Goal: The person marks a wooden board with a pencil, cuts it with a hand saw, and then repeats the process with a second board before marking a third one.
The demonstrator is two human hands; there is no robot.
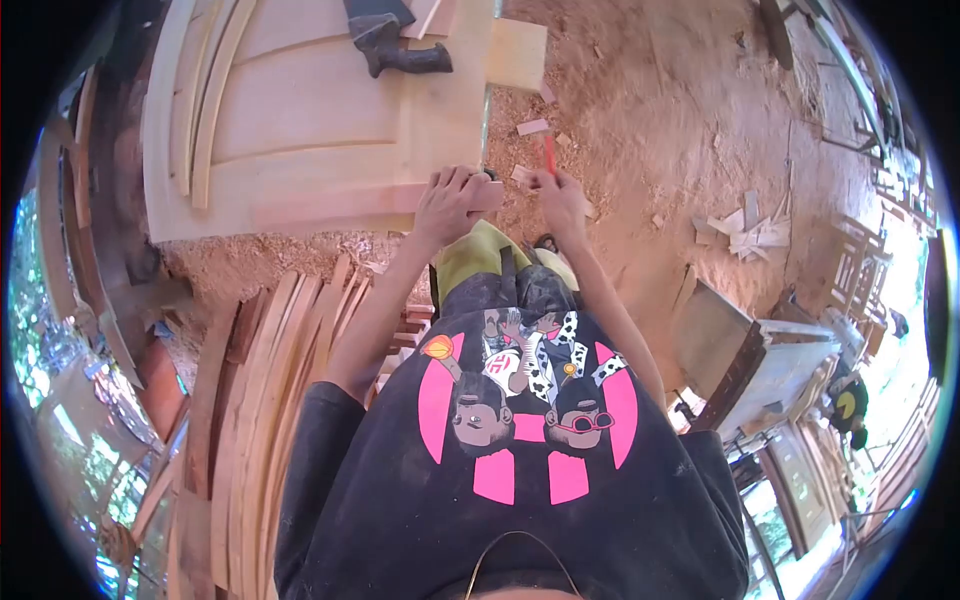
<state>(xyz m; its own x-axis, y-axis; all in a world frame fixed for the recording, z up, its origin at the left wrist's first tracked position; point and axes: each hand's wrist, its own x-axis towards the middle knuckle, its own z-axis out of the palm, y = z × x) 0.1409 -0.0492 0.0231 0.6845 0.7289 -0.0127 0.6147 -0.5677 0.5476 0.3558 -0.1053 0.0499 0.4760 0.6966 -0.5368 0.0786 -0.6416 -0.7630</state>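
Note:
My left hand [452, 203] is closed around the end of a reddish wooden strip [340, 203], which lies along the near edge of a pale wooden panel [300, 110]. The strip's end pokes out past my fingers at the panel's near right corner. To the right, apart from the panel, my right hand [562, 208] is closed on a thin red pencil-like stick [549, 155] that points away from me. A handsaw [398, 52] with a dark handle rests on the far part of the panel.
Curved wooden strips [215, 100] lie on the panel's left side. Long boards [255, 420] are stacked at my lower left. Offcuts [745, 228] and sawdust cover the dirt floor. A wooden frame piece [755, 370] stands at right, near another person [850, 405].

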